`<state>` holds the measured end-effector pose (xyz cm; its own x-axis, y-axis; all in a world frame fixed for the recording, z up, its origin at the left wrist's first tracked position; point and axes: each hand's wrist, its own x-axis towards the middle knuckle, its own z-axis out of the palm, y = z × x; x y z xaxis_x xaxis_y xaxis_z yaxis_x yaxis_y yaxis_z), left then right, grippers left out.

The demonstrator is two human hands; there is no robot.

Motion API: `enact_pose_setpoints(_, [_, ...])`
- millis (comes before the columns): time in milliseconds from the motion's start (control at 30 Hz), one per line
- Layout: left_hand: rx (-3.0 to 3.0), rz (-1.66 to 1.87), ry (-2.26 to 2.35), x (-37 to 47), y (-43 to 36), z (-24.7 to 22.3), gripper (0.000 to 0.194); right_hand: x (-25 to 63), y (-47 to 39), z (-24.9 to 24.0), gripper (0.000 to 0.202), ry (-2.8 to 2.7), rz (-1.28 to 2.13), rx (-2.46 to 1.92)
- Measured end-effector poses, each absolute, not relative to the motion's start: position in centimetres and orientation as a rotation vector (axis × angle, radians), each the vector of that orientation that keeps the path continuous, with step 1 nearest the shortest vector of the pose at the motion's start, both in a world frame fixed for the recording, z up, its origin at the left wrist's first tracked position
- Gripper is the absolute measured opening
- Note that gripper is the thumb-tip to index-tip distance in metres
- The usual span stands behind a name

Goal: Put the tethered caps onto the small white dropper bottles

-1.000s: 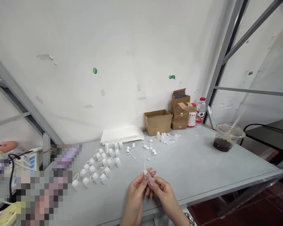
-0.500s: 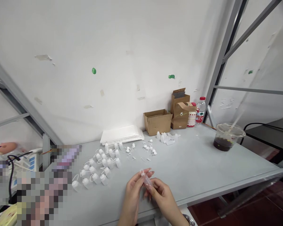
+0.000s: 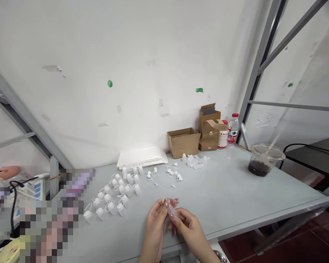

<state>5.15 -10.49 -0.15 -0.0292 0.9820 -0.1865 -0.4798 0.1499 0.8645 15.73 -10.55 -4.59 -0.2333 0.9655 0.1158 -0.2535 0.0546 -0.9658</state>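
1. The small translucent soft-plastic bottle (image 3: 173,212) was held up well in front of the open brown cardboard box (image 3: 183,145), on the person's side, tilted.
2. The left hand (image 3: 156,218) was closed on its upper end, where a white fitting was partly hidden by the fingers; the right hand (image 3: 189,222) pinched its lower body.
3. The grey tabletop (image 3: 224,197) gave open room in front of the box and to its right; the front edge (image 3: 263,222) slanted away to the right.
4. Left of the box and nearer the person stood rows of white-capped translucent bottles (image 3: 121,190) with looped straps; small white plastic caps (image 3: 179,177) lay just in front of it.
5. More translucent bottles (image 3: 190,160) lay close by the box's front right. Beside its left side was a stack of flat white sheets (image 3: 142,157).
6. Just right of the box, a brown paper bag (image 3: 209,140) bore a pale round mark and lettering too small to read.
7. Farther right of it, a clear red-capped drink bottle (image 3: 233,132) wore a red label, also unreadable.
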Motion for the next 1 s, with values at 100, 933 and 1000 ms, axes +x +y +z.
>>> enact_pose_setpoints(100, [0.680, 1.278, 0.956, 5.1, -10.3, -0.3, 0.028, 15.8, -10.5, -4.6, 0.030, -1.227, 1.435, -0.811])
enact_pose_setpoints(933, [0.873, 1.243, 1.058, 5.4, -10.7, 0.1, 0.034, 15.6, -11.3, -4.8, 0.028, -1.301, 1.088, -1.015])
enact_pose_setpoints(1000, [0.866, 1.247, 1.064, 5.7, -10.8, 0.0, 0.034, 15.6, -11.1, -4.9, 0.029, -1.272, 1.119, -1.010])
